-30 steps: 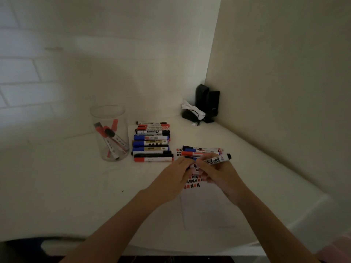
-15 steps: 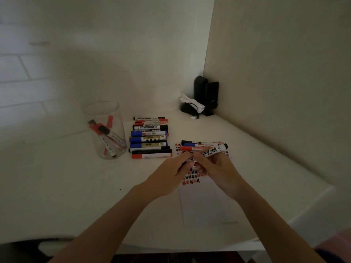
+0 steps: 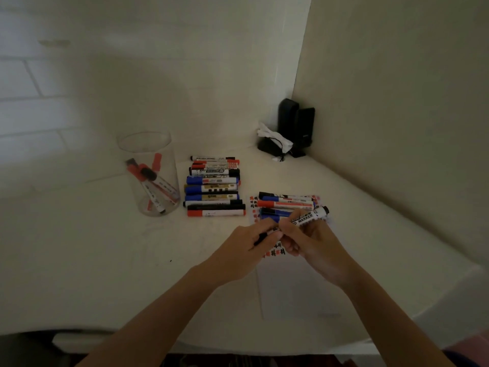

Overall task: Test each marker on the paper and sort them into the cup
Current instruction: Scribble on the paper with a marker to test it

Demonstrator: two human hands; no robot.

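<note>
My right hand [image 3: 309, 242] grips the white barrel of a black marker [image 3: 308, 217] that slants up to the right above the paper [image 3: 293, 282]. My left hand [image 3: 248, 247] pinches the black cap [image 3: 260, 238] at the marker's lower left end. Red and black test marks show on the paper under my fingers. Three markers [image 3: 285, 202] lie across the paper's far end. A row of several red, blue and black markers [image 3: 214, 186] lies left of the paper. The clear cup [image 3: 148, 173] at the left holds several markers.
A black device with a white cloth [image 3: 288, 133] stands in the back corner. Walls close the table [image 3: 105, 260] at the back and right. The table's front edge runs along the bottom of the view.
My hands stay together on the marker. The marker's black cap now shows at my left fingers, and the camera has shifted slightly.
</note>
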